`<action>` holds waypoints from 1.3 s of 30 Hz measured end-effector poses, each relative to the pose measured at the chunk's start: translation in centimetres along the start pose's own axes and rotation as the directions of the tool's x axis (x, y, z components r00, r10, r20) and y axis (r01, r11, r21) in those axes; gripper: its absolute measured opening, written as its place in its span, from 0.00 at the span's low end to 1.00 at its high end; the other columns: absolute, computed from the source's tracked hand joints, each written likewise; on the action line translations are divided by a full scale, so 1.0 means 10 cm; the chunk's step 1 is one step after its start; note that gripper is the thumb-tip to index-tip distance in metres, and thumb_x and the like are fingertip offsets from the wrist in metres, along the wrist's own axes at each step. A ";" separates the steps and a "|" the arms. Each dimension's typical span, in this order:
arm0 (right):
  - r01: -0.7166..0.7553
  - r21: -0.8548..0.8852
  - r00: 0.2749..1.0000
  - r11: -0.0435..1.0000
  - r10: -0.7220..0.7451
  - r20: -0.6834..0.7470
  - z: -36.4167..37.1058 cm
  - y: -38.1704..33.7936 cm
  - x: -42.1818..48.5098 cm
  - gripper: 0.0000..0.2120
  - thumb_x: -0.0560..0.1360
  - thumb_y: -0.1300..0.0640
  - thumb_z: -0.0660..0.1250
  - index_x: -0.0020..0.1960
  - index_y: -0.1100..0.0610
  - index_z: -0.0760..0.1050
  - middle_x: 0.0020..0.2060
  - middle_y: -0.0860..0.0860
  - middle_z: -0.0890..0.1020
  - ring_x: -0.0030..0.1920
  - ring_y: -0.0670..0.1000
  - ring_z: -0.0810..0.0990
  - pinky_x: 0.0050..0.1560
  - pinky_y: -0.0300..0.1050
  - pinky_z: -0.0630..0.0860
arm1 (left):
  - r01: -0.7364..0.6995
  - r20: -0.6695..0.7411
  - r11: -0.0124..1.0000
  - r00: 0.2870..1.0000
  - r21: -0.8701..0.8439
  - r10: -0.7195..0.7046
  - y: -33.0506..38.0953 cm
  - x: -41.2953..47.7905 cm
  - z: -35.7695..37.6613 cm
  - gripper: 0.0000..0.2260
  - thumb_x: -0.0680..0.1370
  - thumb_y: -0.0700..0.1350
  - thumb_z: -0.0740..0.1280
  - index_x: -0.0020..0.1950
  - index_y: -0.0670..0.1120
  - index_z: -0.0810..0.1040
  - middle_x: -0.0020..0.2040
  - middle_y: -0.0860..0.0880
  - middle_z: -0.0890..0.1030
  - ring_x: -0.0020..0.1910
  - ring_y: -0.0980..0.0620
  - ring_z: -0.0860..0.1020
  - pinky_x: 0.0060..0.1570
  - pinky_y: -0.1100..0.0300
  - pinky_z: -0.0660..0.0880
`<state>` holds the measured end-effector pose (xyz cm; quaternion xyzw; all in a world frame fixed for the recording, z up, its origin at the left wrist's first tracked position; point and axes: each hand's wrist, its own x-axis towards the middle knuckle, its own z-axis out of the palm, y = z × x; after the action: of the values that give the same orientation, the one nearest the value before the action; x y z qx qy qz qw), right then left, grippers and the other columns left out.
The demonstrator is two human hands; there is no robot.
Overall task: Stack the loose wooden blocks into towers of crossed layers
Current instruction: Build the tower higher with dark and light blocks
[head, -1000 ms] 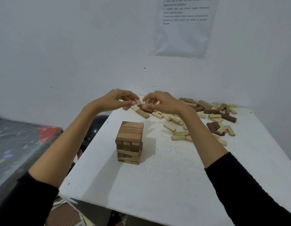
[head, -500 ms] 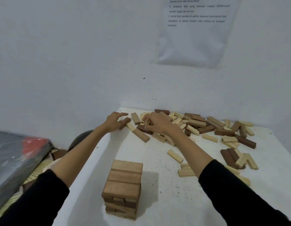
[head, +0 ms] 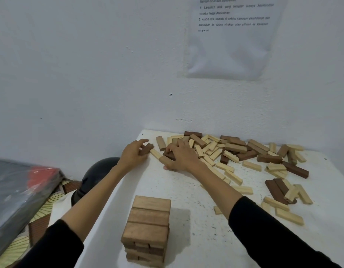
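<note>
A tower of crossed wooden blocks (head: 148, 229) stands near the front of the white table (head: 186, 190), its top layer three brown blocks side by side. Loose light and dark blocks (head: 234, 151) lie scattered along the far side. My left hand (head: 133, 153) is at the far left edge and holds a dark brown block (head: 147, 148) between thumb and fingers. My right hand (head: 181, 157) lies over the left end of the pile, its fingers curled round a tan block (head: 165, 160) and a dark one beneath it.
A white wall rises just behind the table, with a printed sheet (head: 233, 35) taped to it. Left of the table sit a black helmet (head: 95, 176) and a grey wrapped bundle (head: 18, 190) over a patterned floor.
Both hands came down from above the tower onto the far pile. The left took hold of a dark block and the right closed on blocks. The camera moved closer to the table.
</note>
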<state>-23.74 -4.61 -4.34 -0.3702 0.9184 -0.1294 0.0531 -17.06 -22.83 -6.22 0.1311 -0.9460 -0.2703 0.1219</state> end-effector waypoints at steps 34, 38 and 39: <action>-0.084 0.574 0.993 0.814 0.116 -0.020 -0.49 0.16 -1.03 0.20 0.70 0.60 0.72 0.60 0.56 0.70 0.50 0.50 0.74 0.41 0.51 0.78 0.40 0.52 0.81 | -0.098 0.264 0.980 0.954 -0.174 0.142 1.41 -0.38 -0.71 0.23 0.70 0.35 0.73 0.62 0.49 0.76 0.52 0.46 0.79 0.45 0.48 0.81 0.39 0.64 0.80; -0.096 0.651 0.991 0.753 0.132 -0.006 -0.73 0.29 -1.48 0.20 0.70 0.61 0.73 0.57 0.52 0.68 0.40 0.43 0.70 0.34 0.43 0.74 0.27 0.34 0.71 | -0.250 0.338 0.968 0.909 -0.022 0.243 2.00 -0.67 -0.76 0.23 0.69 0.39 0.74 0.61 0.51 0.75 0.52 0.49 0.79 0.48 0.50 0.79 0.47 0.61 0.77; -0.115 0.640 0.991 0.760 0.136 0.017 -0.77 0.35 -1.60 0.19 0.70 0.60 0.73 0.56 0.53 0.68 0.40 0.44 0.69 0.37 0.45 0.73 0.30 0.34 0.70 | -0.281 0.349 0.960 0.900 0.004 0.261 2.13 -0.76 -0.75 0.23 0.69 0.39 0.74 0.61 0.51 0.75 0.52 0.50 0.79 0.48 0.50 0.79 0.48 0.60 0.77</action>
<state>-15.99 10.46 2.12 -0.2656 0.8429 -0.4358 0.1706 -11.56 -6.64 10.35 -0.0479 -0.9686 -0.2436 -0.0129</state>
